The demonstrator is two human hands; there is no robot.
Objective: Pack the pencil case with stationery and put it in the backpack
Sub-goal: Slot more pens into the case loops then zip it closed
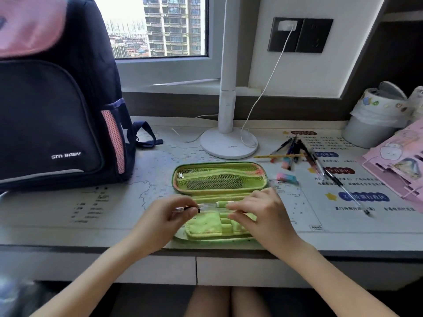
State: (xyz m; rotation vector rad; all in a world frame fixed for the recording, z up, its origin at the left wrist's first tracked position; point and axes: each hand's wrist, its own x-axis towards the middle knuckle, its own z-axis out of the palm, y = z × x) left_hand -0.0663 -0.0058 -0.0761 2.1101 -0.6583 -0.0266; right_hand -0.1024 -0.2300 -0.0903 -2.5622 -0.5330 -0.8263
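1. The left hand [169, 213] pinches the dark end of a clear plastic pen [209, 205]. The right hand [261, 211] pinches the other end, probably to lay it in level.
2. Under both hands a lime-green fabric pencil case [219, 177] lies open on the bench [114, 216], its pockets facing up for loading.
3. Beyond the right hand, loose pens and pencils [295, 152] wait unpacked.
4. The navy-and-pink backpack [57, 110] stands well left of the left hand.

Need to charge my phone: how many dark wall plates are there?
2: the left plate, with a white plug in it, and the right plate directly beside it. More may be hidden off-frame.
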